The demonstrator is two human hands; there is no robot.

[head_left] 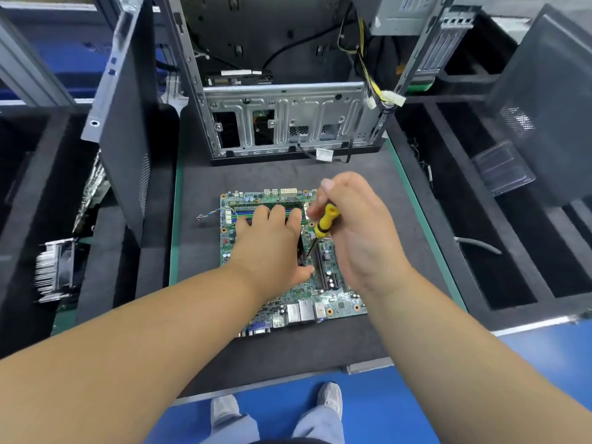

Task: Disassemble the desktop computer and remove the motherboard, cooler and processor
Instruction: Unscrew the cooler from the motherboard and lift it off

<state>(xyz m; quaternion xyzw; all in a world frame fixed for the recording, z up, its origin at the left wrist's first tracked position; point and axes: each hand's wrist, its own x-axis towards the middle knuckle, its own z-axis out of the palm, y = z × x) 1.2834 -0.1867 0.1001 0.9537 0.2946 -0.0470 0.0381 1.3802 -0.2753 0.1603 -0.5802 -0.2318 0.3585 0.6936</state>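
A green motherboard (323, 302) lies flat on the dark mat (400, 225) in front of me. My left hand (269, 248) rests on top of the black cooler on the board; only a sliver of the cooler (300, 251) shows at the hand's right edge. My right hand (355, 229) grips a yellow-and-black screwdriver (324, 221), whose tip points down at the board beside the cooler. The processor is hidden. The opened computer case (288, 123) stands behind the board with nothing on its mounting tray.
A removed case side panel (125, 129) leans upright at the left. Another heatsink with a fan (54, 270) sits in the left foam bin. Loose power cables with white plugs (384, 97) hang from the case. Foam compartments (499, 251) line the right side.
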